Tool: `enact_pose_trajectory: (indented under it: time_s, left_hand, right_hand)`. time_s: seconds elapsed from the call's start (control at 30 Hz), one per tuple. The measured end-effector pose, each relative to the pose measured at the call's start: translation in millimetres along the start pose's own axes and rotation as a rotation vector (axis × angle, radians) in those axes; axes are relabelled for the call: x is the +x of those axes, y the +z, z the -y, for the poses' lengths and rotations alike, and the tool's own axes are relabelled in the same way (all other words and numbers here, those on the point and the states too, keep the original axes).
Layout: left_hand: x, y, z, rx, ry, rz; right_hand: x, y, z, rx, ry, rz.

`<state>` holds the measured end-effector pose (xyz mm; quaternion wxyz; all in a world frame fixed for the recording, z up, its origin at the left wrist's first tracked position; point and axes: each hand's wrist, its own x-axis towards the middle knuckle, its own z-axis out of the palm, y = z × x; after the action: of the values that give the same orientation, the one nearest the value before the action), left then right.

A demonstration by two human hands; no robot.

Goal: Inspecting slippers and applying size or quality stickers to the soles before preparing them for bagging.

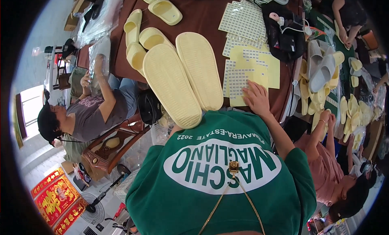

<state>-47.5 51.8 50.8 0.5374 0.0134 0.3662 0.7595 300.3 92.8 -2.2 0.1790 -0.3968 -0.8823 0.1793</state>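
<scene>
A pair of pale yellow slippers, a left-hand slipper and a right-hand slipper, shows its ribbed soles side by side in front of my chest. My left hand is hidden behind them; only a sliver of my left forearm shows beside the lower heel. My right hand rests on a yellow sheet of small white number stickers, fingers apart and slightly bent at the stickers' edge. Part of that sheet is bare backing. Whether a sticker is on a fingertip is too small to tell.
More sticker sheets and a black bag lie farther back on the brown-covered table. Several loose yellow slippers are at the left. A person sits left holding clear plastic; another person works at right near piled slippers.
</scene>
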Motion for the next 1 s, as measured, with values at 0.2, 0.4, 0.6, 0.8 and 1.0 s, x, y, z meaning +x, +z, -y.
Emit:
enact_pose_trajectory:
  time_s: [0.2,0.4,0.6,0.8,1.0]
  left_hand:
    - [4.4,-10.7,-0.4,0.011,-0.016,0.008]
    - [9.9,-23.1,3.3,0.023,-0.043,0.014]
    - [13.9,-30.8,8.9,0.038,-0.074,0.026]
    - [18.5,-38.2,9.6,0.059,-0.094,0.032]
    - [24.4,-41.7,15.0,0.073,-0.123,0.044]
  right_hand:
    - [0.0,2.3,-1.6,-0.011,0.008,0.007]
    - [0.1,0.7,-0.6,0.010,0.007,0.010]
    - [-0.6,0.4,-0.1,0.007,0.012,0.012]
    - [-0.9,-0.2,0.3,0.003,0.011,0.002]
    - [-1.7,0.2,-0.7,-0.005,0.015,0.001]
